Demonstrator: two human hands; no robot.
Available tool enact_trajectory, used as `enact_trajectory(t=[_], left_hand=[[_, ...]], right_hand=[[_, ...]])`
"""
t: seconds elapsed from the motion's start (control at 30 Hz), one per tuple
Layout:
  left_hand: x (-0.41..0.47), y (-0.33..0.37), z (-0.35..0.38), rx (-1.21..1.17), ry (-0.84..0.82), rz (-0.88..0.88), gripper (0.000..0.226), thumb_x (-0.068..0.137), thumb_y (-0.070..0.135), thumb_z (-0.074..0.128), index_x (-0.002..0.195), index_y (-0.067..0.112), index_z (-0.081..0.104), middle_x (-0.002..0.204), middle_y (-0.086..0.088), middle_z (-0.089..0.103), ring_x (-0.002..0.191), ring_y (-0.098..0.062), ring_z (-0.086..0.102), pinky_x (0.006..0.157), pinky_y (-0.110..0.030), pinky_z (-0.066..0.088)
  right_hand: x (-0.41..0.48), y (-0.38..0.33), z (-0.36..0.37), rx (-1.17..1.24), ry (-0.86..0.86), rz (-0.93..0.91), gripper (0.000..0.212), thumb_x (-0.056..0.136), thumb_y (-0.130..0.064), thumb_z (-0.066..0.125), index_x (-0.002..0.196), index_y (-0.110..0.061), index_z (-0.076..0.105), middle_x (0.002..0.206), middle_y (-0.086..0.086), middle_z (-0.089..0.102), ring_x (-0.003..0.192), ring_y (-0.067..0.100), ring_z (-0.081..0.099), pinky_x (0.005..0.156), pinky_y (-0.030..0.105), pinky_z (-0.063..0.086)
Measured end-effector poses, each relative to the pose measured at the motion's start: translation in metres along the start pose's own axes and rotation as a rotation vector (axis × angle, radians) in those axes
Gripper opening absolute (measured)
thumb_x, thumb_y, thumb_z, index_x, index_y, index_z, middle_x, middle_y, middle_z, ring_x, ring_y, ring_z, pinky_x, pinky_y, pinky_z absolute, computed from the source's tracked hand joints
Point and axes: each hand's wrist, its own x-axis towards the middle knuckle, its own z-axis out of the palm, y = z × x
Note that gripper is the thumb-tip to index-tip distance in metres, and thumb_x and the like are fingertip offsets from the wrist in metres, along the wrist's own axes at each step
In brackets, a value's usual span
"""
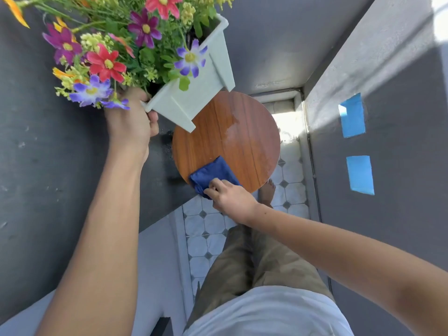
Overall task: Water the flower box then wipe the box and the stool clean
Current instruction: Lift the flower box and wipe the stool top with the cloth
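Scene: a person stands over a round wooden stool (226,141) in a narrow tiled passage between grey walls, seen from a head-worn camera looking straight down.
Landmark: the stool's round top, wood-grained and reddish brown, with a pale wet sheen across its far right part.
Flower box: a pale green plastic flower box (194,90) is lifted clear of the stool, tilted, its lower corner hanging over the stool's far left edge.
Flowers: red, purple, violet and yellow blooms (106,61) spill from the box, up and to the left of the stool.
Left hand: the left hand (131,127) holds the box at its near end, left of the stool; its grip is closed around the box rim, thumb against the outer wall, fingers hidden under the flowers.
Cloth: a folded dark blue cloth (213,173) lies flat on the stool's near edge, partly overhanging it.
Right hand: the right hand (230,195) rests on the near corner of the cloth; its grip is curled, fingertips pressing and pinching the cloth against the wood.
Floor: white tiles with small dark diamonds (206,229) show below and beyond the stool; a bare foot (268,190) stands just beside the stool's near right edge.
Wall: two blue tape patches (352,116) sit on the grey wall to the right of the stool.
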Motion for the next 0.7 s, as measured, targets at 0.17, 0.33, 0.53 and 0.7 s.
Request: enact_trajectory(t=[0.17,0.33,0.53,0.7], left_hand=[[0.005,0.006,-0.004,-0.025,0.011,0.031,0.021,0.081,0.006,0.038,0.063,0.014,0.035,0.062,-0.006,0.035,0.042,-0.009,0.036,0.040,-0.017,0.021],[0.008,0.007,-0.008,-0.042,0.033,0.029,0.018,0.079,0.008,0.039,0.063,0.014,0.035,0.063,-0.007,0.035,0.042,-0.009,0.036,0.039,-0.016,0.021],[0.012,0.002,-0.006,-0.050,0.038,0.024,0.021,0.082,0.006,0.039,0.062,0.014,0.036,0.062,-0.007,0.035,0.040,-0.008,0.035,0.039,-0.016,0.021],[0.014,0.000,-0.003,-0.040,0.044,-0.001,0.020,0.084,0.006,0.039,0.065,0.013,0.037,0.062,-0.008,0.037,0.038,-0.007,0.036,0.038,-0.015,0.022]], right_hand=[[0.043,0.067,-0.053,-0.046,0.242,0.179,0.029,0.083,-0.011,0.064,0.112,-0.008,0.069,0.104,0.013,0.059,0.081,0.034,0.062,0.053,0.042,0.053],[0.100,0.118,-0.107,-0.027,0.423,0.557,0.021,0.083,-0.014,0.055,0.100,-0.006,0.067,0.107,0.014,0.055,0.074,0.036,0.059,0.062,0.043,0.052],[0.108,0.066,-0.070,-0.035,0.300,0.356,0.028,0.085,-0.012,0.057,0.111,-0.008,0.062,0.106,0.013,0.053,0.079,0.032,0.055,0.061,0.043,0.053],[0.065,-0.004,-0.006,-0.042,0.004,-0.126,0.028,0.089,-0.012,0.053,0.113,-0.005,0.067,0.102,0.015,0.057,0.076,0.035,0.058,0.046,0.042,0.049]])
